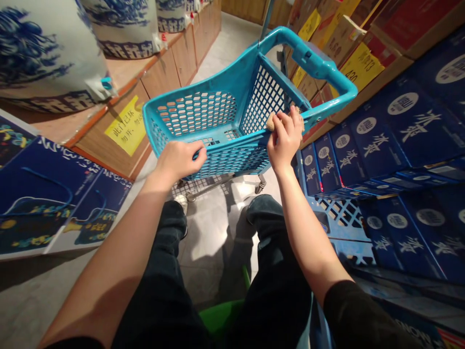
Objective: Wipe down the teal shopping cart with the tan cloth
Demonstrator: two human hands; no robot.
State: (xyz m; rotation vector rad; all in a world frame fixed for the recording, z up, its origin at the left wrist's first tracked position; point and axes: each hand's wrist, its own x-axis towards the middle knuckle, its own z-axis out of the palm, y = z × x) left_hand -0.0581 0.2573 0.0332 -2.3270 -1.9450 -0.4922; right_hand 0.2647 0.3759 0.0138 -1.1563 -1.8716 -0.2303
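A blue plastic shopping basket on a wheeled metal frame stands in front of my knees, tilted, with its handle at the right. My left hand grips the basket's near rim, fingers curled over the edge. My right hand presses a small tan cloth against the rim near the handle, fingers closed around it. The basket looks empty inside.
Stacked dark blue boxes fill the right side on a blue crate. Blue printed bags lie at left below a wooden counter with large blue-and-white ceramic jars. A tiled aisle runs ahead. I sit on something green.
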